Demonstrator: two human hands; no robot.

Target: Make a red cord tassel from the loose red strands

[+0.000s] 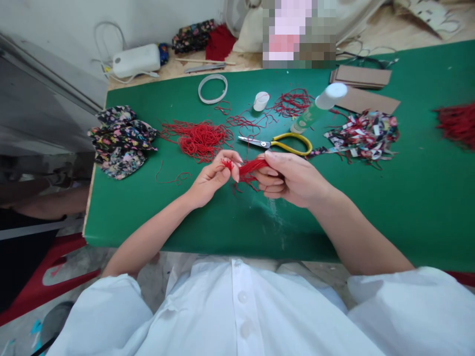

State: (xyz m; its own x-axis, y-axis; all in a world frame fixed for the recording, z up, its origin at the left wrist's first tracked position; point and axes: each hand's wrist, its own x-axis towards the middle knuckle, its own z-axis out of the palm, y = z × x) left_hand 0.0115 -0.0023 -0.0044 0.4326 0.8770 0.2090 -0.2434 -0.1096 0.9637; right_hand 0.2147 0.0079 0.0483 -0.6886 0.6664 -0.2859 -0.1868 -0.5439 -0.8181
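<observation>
A bundle of red cords (250, 168) is stretched between my two hands above the green table. My left hand (213, 178) pinches its left end, where short cut tips fan out past the fingers. My right hand (291, 180) is closed around the other end, with the fingers curled under it. Just beyond my hands lie scissors with yellow handles (291, 142), blades pointing left. To the left of the scissors is a loose heap of red cord (202, 140). A few loose strands hang below the held bundle.
Floral fabric (122, 141) lies at the left. Behind are a tape roll (200, 89), a white cap (261, 101), more red cord (294, 102) and a bottle with a white cap (309, 116). Fabric scraps (365, 136), cardboard pieces (361, 76) and a red bundle (458, 125) are at the right.
</observation>
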